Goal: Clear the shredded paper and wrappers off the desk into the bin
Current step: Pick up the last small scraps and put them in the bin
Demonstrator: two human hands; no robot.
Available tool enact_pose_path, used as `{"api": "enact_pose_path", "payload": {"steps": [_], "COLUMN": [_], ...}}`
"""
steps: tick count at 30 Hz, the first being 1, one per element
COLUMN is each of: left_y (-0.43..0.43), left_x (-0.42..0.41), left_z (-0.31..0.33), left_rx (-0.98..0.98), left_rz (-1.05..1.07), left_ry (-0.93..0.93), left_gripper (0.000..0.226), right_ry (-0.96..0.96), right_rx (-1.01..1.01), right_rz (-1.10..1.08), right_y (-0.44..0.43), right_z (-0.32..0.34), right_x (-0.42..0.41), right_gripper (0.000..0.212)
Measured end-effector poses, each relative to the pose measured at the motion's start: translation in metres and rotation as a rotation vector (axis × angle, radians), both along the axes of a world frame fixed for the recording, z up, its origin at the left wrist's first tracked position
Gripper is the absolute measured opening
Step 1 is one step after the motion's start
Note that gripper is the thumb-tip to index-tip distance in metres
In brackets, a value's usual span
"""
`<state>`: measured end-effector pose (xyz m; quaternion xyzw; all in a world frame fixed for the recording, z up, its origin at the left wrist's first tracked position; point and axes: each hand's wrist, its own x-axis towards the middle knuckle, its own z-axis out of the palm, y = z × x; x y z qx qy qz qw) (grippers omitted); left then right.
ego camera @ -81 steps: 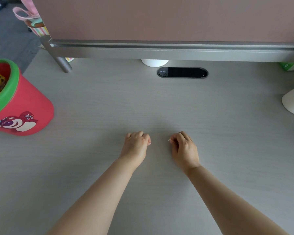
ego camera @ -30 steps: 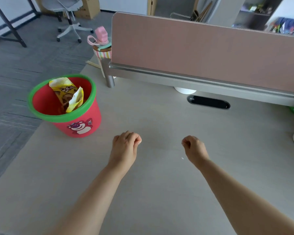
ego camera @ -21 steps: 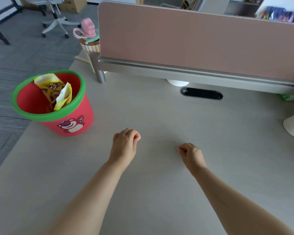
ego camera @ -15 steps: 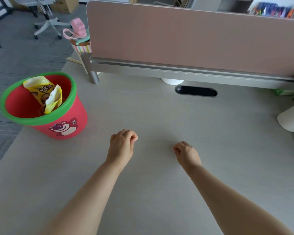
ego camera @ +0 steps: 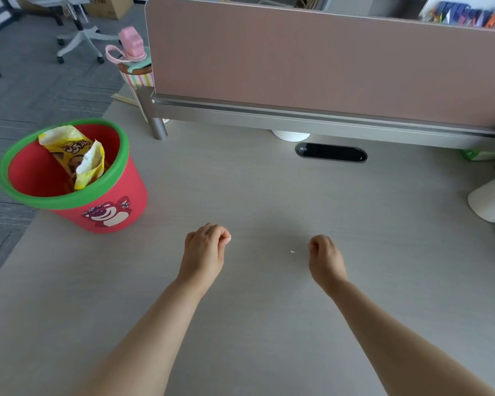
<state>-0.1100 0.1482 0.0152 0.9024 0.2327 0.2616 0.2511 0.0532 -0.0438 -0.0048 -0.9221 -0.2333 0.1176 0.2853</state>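
Note:
A red bin (ego camera: 113, 195) with a green rim and a bear picture stands on the desk at the left. A yellow snack wrapper (ego camera: 79, 155) sticks up inside it. One tiny white paper scrap (ego camera: 292, 251) lies on the grey desk (ego camera: 269, 195). My right hand (ego camera: 325, 257) hovers just right of the scrap with its fingers curled, not touching it. My left hand (ego camera: 205, 247) is further left, between the scrap and the bin. Its fingers are curled with the thumb against them, and nothing shows in them.
A pink divider panel (ego camera: 312, 61) on a metal rail closes off the desk's far side, with a black cable port (ego camera: 330, 152) below it. A striped bottle with a pink lid (ego camera: 135, 61) stands at the far left. A white rounded object (ego camera: 492, 198) sits at the right edge.
Half a second ago the white scrap was at my right fingertips. Now it lies on the desk, a little left of that hand. My left hand stays curled in place.

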Motion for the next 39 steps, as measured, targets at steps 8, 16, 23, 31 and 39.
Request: {"api": "enact_pose_path", "payload": {"steps": [8, 16, 23, 31, 39], "left_y": [0.027, 0.029, 0.021, 0.015, 0.009], "left_x": [-0.006, 0.001, 0.009, 0.008, 0.006], "left_z": [0.05, 0.045, 0.03, 0.022, 0.016], "left_rx": [0.072, 0.075, 0.049, 0.033, 0.034], "left_rz": [0.009, 0.013, -0.032, -0.036, -0.039], "left_ry": [-0.128, -0.08, -0.042, 0.002, 0.015], "left_gripper": [0.03, 0.012, 0.013, 0.012, 0.011], "right_ry": [0.02, 0.039, -0.005, -0.107, -0.191], "right_rx": [0.104, -0.02, -0.003, -0.14, -0.318], "right_rz": [0.083, 0.074, 0.112, 0.191, 0.365], "right_y": [0.037, 0.01, 0.005, 0.011, 0.017], "right_z": [0.042, 0.002, 0.001, 0.002, 0.002], "right_x": [0.014, -0.008, -0.007, -0.008, -0.008], "right_gripper": [0.01, 0.006, 0.004, 0.015, 0.019]}}
